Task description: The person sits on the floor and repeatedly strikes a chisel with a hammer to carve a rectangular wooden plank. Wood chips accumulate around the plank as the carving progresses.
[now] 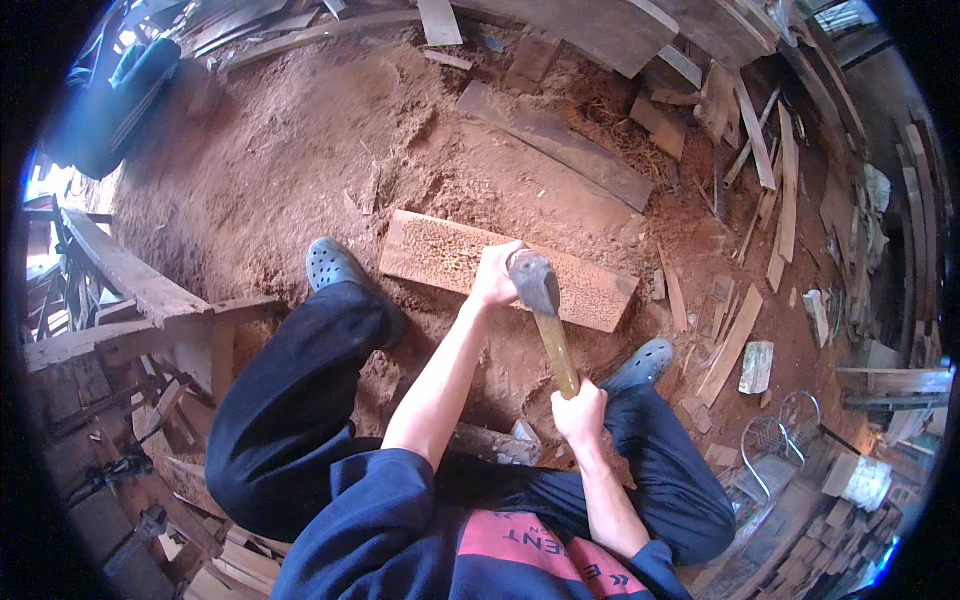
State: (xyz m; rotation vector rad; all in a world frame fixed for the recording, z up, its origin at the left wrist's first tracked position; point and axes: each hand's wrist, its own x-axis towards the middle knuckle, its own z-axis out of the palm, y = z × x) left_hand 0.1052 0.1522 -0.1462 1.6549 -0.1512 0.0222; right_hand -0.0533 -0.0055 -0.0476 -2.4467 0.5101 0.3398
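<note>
My right hand grips the hatchet by its handle; my left hand is closed on the carved plank's edge.

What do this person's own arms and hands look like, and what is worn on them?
Both forearms are bare, coming in from the lower edge. The left hand and the right hand wear no gloves, and no rings or watch can be made out. Dark navy sleeves are pushed up to about the elbows; the same top carries a pink printed panel on the chest.
</note>
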